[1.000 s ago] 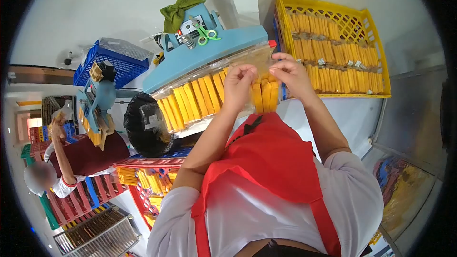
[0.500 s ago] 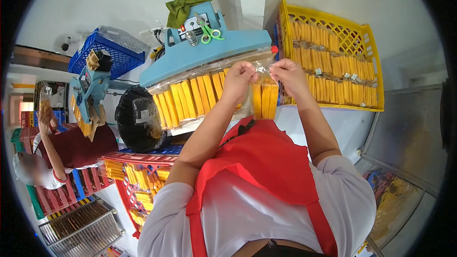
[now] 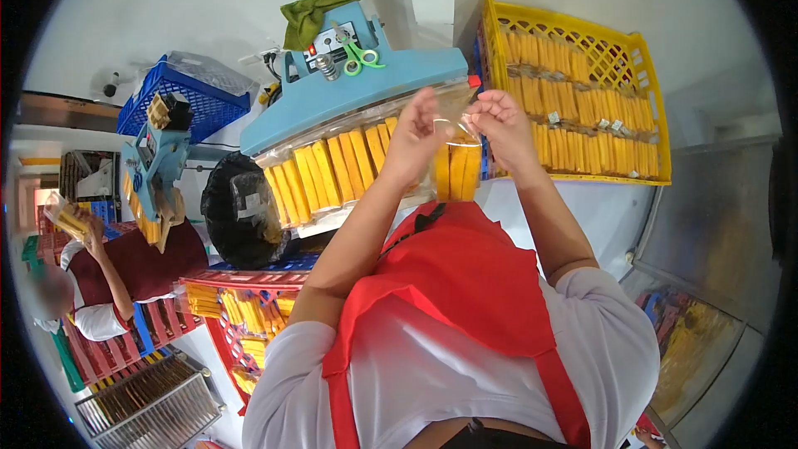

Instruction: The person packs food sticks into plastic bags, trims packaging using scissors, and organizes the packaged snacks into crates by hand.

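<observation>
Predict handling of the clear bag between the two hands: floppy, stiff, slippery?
Clear bag: probably floppy at the top, where thin film bows out above the yellow pieces. Likely stiffer lower down, since those pieces look straight and sit side by side. Possibly slippery too: the film looks smooth and throws bright glints.

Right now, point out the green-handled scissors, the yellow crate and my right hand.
Green-handled scissors (image 3: 354, 53), head view: on the handles.
Yellow crate (image 3: 662, 145), head view: right side wall.
Right hand (image 3: 505, 133), head view: middle of the hand.
</observation>
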Demonstrator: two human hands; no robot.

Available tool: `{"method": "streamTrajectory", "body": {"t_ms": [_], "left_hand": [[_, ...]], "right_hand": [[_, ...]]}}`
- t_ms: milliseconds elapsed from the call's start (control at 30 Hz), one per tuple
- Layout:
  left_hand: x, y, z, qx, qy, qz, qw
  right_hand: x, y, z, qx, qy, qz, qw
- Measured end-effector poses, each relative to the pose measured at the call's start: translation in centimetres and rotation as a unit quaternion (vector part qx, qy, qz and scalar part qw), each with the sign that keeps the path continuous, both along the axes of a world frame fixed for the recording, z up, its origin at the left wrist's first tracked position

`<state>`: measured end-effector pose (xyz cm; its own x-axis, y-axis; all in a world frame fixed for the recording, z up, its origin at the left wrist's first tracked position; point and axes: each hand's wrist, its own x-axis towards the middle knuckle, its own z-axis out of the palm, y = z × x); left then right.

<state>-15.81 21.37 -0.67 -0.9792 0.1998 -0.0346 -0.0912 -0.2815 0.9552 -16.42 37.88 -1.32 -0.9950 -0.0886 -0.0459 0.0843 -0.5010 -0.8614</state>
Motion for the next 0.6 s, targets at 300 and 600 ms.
{"method": "streamTrajectory", "body": {"t_ms": [300, 600], "left_hand": [[0.5, 1.1, 2.0, -0.167, -0.014, -0.173, 0.971], [1.1, 2.4, 2.5, -0.231, 0.096, -0.166, 0.954]], "right_hand": [[-1.0, 5.2, 3.1, -0.006, -0.010, -0.129, 0.992], [-2.4, 4.7, 8.6, 0.578, 0.318, -0.002, 0.752]]}}
